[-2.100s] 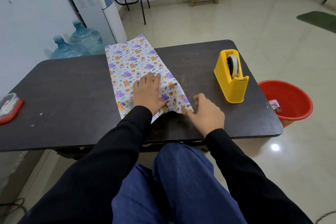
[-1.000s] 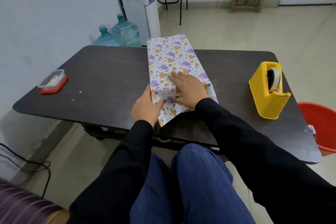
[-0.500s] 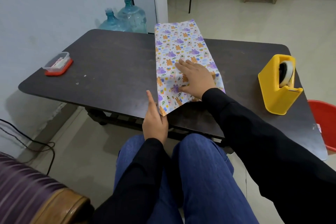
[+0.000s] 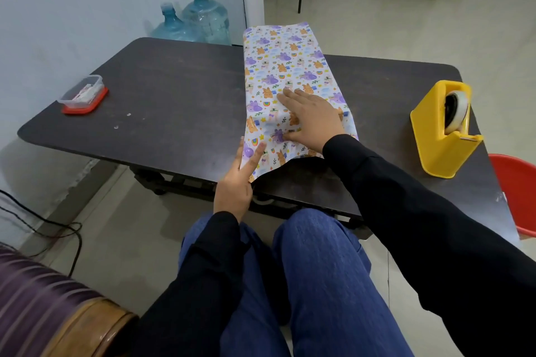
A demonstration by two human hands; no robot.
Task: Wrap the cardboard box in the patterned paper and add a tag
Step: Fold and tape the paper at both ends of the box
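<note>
Both on patterned paper point(image 4: 290, 66): right hand point(image 4: 313, 119) flat, left hand point(image 4: 235, 185) seemingly touching.

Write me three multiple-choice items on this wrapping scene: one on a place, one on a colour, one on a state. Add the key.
1. Where does the tape dispenser stand on the table?
A. To the right of the patterned paper
B. To the left of it
C. On top of it

2. What colour is the base of the small clear container?
A. Blue
B. Red
C. Green

3. How does the right hand lie?
A. Curled in a fist above the table
B. Gripping a pen
C. Flat on the paper, fingers straight

Key: 1 A, the dispenser stands apart from the paper, near the table's right end. 2 B, a red base shows under the clear box. 3 C, the palm and straight fingers press on the paper.
</note>
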